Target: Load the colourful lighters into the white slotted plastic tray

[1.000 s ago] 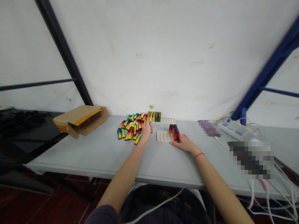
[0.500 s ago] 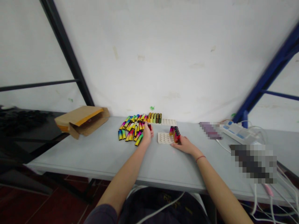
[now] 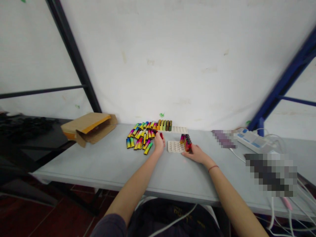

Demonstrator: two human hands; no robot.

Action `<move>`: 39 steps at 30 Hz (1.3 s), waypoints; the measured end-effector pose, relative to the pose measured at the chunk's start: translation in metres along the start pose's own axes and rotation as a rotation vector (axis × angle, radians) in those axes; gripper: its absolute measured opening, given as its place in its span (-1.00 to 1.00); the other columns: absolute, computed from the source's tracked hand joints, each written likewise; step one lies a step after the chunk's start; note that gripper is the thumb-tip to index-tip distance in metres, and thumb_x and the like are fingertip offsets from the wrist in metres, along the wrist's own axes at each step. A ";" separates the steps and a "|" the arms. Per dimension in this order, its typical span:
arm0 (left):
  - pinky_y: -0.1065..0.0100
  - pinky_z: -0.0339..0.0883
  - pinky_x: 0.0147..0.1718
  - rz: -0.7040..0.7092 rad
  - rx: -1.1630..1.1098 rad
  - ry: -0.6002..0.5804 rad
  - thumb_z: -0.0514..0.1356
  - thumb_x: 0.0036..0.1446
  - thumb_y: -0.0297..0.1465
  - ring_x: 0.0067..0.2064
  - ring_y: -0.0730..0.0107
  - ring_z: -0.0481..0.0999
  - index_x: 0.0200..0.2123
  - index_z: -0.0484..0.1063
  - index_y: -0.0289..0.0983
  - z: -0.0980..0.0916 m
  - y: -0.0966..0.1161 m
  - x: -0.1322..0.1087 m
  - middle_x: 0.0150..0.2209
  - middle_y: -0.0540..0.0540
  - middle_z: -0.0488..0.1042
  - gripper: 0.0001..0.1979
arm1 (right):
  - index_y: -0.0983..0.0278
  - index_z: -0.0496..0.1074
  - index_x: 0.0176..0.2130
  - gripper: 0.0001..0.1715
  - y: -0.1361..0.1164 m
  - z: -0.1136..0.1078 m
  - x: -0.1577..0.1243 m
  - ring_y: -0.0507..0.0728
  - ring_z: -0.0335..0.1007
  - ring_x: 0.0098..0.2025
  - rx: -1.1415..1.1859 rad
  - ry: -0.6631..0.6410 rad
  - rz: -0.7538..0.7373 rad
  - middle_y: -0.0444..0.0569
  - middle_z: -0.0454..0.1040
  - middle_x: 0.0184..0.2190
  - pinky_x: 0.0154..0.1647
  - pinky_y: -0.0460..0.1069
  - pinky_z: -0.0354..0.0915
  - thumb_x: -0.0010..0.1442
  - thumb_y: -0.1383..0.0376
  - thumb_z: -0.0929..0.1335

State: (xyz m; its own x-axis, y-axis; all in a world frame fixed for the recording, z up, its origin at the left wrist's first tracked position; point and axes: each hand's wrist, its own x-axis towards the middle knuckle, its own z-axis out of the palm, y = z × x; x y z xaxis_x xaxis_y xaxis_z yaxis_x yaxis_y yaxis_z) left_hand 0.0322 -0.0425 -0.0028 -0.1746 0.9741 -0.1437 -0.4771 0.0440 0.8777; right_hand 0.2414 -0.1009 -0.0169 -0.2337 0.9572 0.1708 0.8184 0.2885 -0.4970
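- Red tube [image 3: 161, 135] is pinched by left grip [image 3: 159, 143], long axis roughly upright.
- White tray [image 3: 175, 147] is held by right grip [image 3: 197, 154].
- Left grip has been moved nearer the tray.

On the grey tabletop [image 3: 98, 164], loose shiny tubes [image 3: 139, 143] fade through yellow, green, blue, red and magenta. The upright tubes [image 3: 165, 125] near the back edge run from orange-yellow to dark olive; black-topped tubes [image 3: 188, 144] in the off-white tray [image 3: 174, 146] are purple-red. Toward the back left corner, the brown cardboard box [image 3: 82, 122] wears a yellow-orange stripe.
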 end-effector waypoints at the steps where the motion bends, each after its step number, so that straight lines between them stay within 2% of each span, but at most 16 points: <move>1: 0.50 -0.19 -0.77 0.010 0.017 0.004 -0.06 0.22 -0.11 -0.76 0.59 -0.06 -0.57 0.12 -0.21 0.000 0.000 0.000 -0.76 0.16 -0.01 -0.60 | 0.30 0.36 -0.03 -0.51 0.000 0.000 0.000 0.25 0.41 -0.11 -0.004 -0.003 0.003 0.10 0.51 -0.15 -0.01 0.15 0.26 0.12 0.09 0.38; 5: 0.50 -0.19 -0.77 0.012 0.035 0.003 -0.06 0.20 -0.02 -0.77 0.60 -0.06 -0.58 0.11 -0.21 -0.001 0.002 0.001 -0.76 0.16 -0.02 -0.55 | 0.32 0.35 -0.02 -0.50 -0.003 -0.002 -0.001 0.27 0.41 -0.10 -0.015 -0.013 0.011 0.13 0.51 -0.14 -0.02 0.16 0.26 0.13 0.08 0.37; 15: 0.51 -0.22 -0.77 -0.025 -0.074 -0.006 -0.09 0.18 -0.16 -0.77 0.59 -0.12 -0.59 0.06 -0.20 0.003 0.004 -0.002 -0.77 0.17 -0.06 -0.65 | 0.31 0.38 -0.05 -0.51 0.000 -0.001 0.000 0.25 0.41 -0.13 0.003 -0.004 0.011 0.11 0.52 -0.17 -0.05 0.13 0.29 0.11 0.08 0.38; 19: 0.50 -0.21 -0.77 -0.015 -0.078 -0.001 -0.07 0.17 -0.08 -0.77 0.59 -0.10 -0.58 0.05 -0.19 0.001 0.004 -0.004 -0.77 0.18 -0.07 -0.61 | 0.32 0.36 -0.04 -0.50 0.000 -0.001 0.000 0.25 0.40 -0.12 0.001 -0.008 0.007 0.11 0.52 -0.17 -0.04 0.14 0.27 0.12 0.07 0.37; 22: 0.50 -0.16 -0.75 0.009 -0.057 -0.065 -0.06 0.16 0.02 -0.76 0.59 -0.05 -0.55 0.08 -0.20 0.002 0.003 -0.004 -0.75 0.18 -0.05 -0.55 | 0.32 0.36 -0.05 -0.51 -0.001 -0.002 0.000 0.25 0.41 -0.14 0.003 -0.019 0.010 0.12 0.51 -0.17 -0.05 0.14 0.27 0.12 0.07 0.37; 25: 0.50 -0.02 -0.69 0.102 0.042 -0.153 0.02 0.16 0.00 -0.72 0.57 0.06 -0.46 0.17 -0.21 0.004 0.002 -0.006 -0.71 0.17 0.07 -0.60 | 0.31 0.37 -0.06 -0.52 -0.002 -0.002 0.000 0.25 0.41 -0.16 0.014 -0.019 -0.001 0.10 0.52 -0.19 -0.07 0.13 0.27 0.12 0.07 0.38; 27: 0.46 0.19 -0.56 0.264 0.188 -0.196 0.11 0.16 -0.09 -0.60 0.51 0.27 -0.36 0.27 -0.21 0.006 0.001 -0.010 -0.62 0.11 0.26 -0.70 | 0.32 0.37 -0.07 -0.53 -0.001 -0.002 0.000 0.25 0.42 -0.16 0.011 -0.008 -0.012 0.10 0.52 -0.21 -0.07 0.13 0.27 0.12 0.07 0.37; 29: 0.38 0.34 -0.27 0.499 0.375 -0.271 0.18 0.13 -0.20 -0.33 0.39 0.46 -0.31 0.38 -0.22 0.007 0.000 -0.014 -0.43 -0.03 0.44 -0.80 | 0.32 0.37 -0.07 -0.53 0.000 -0.001 0.000 0.25 0.41 -0.15 0.003 0.003 -0.019 0.09 0.51 -0.22 -0.06 0.13 0.26 0.13 0.06 0.37; 31: 0.30 0.29 -0.01 0.701 0.536 -0.358 0.22 0.11 -0.29 -0.07 0.28 0.44 -0.28 0.47 -0.23 0.008 -0.002 -0.019 -0.23 -0.12 0.49 -0.85 | 0.32 0.36 -0.07 -0.52 0.002 0.000 0.001 0.24 0.41 -0.15 0.002 0.003 -0.027 0.09 0.51 -0.22 -0.05 0.13 0.25 0.13 0.05 0.37; 32: 0.27 0.26 0.03 0.753 0.591 -0.399 0.22 0.11 -0.31 -0.03 0.25 0.42 -0.26 0.50 -0.23 0.008 -0.003 -0.021 -0.17 -0.14 0.48 -0.85 | 0.32 0.36 -0.07 -0.52 0.002 0.000 0.001 0.24 0.41 -0.15 0.003 0.001 -0.031 0.08 0.51 -0.22 -0.05 0.13 0.25 0.13 0.05 0.37; 34: 0.27 0.30 -0.01 0.758 0.643 -0.465 0.18 0.15 -0.32 -0.07 0.27 0.45 -0.18 0.51 -0.23 0.009 -0.007 -0.023 -0.13 -0.15 0.48 -0.80 | 0.31 0.35 -0.06 -0.51 0.003 0.001 0.002 0.23 0.40 -0.15 0.008 0.001 -0.037 0.07 0.51 -0.21 -0.05 0.13 0.23 0.13 0.05 0.37; 36: 0.32 0.36 -0.11 0.705 0.656 -0.526 0.16 0.17 -0.33 -0.14 0.32 0.47 -0.13 0.51 -0.23 0.010 -0.011 -0.024 -0.11 -0.15 0.49 -0.76 | 0.31 0.35 -0.07 -0.52 0.004 0.002 0.002 0.22 0.39 -0.15 0.009 0.010 -0.035 0.06 0.51 -0.21 -0.05 0.13 0.22 0.12 0.05 0.37; 39: 0.35 0.38 -0.16 0.666 0.682 -0.579 0.16 0.17 -0.33 -0.14 0.32 0.48 -0.10 0.52 -0.23 0.011 -0.017 -0.025 -0.10 -0.15 0.51 -0.75 | 0.31 0.36 -0.09 -0.54 0.005 0.002 0.002 0.21 0.39 -0.18 0.016 0.009 -0.028 0.05 0.51 -0.23 -0.07 0.12 0.22 0.12 0.07 0.37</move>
State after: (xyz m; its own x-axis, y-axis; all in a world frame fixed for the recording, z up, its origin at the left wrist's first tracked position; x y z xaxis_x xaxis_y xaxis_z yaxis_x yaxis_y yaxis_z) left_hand 0.0539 -0.0648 -0.0088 0.2938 0.7971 0.5275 0.1664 -0.5861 0.7929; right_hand 0.2436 -0.0973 -0.0208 -0.2519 0.9485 0.1922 0.8029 0.3157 -0.5056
